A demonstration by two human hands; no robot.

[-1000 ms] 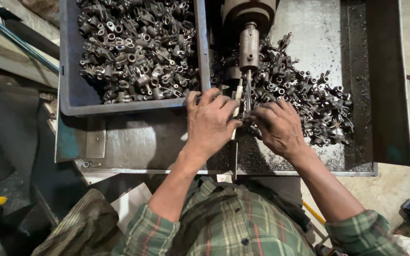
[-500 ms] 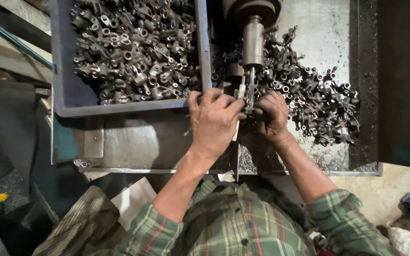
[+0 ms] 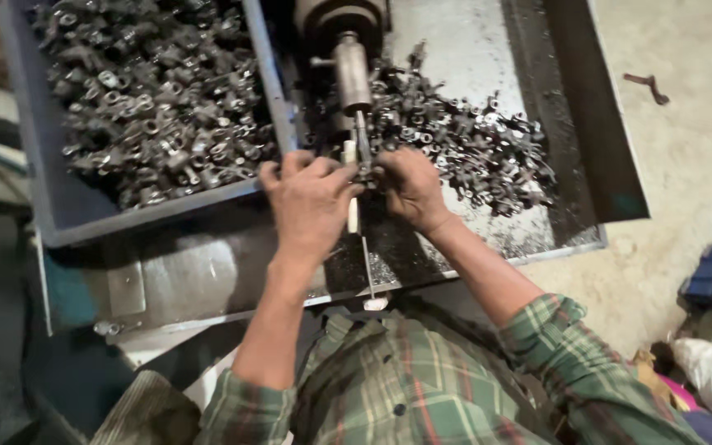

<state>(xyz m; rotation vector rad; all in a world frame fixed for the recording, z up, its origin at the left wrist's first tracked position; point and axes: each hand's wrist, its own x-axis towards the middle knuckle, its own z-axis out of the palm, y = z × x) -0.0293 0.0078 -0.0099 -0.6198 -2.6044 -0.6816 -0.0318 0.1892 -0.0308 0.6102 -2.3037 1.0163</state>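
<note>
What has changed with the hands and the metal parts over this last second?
Little has changed. The right hand drew in from the loose heap of metal parts towards the spindle tip, and now meets the left hand there. Whether the fingers took up a part I cannot tell. The left hand stayed at the spindle; the grey bin of parts and the heap look unchanged.

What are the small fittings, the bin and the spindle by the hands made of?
Small fittings: likely cast or forged metal, dull grey with shiny machined bores.
Bin: blue-grey, smooth walls; painted sheet metal or plastic, unclear.
Spindle: bare steel by its look, greyish sheen, worn.
</note>
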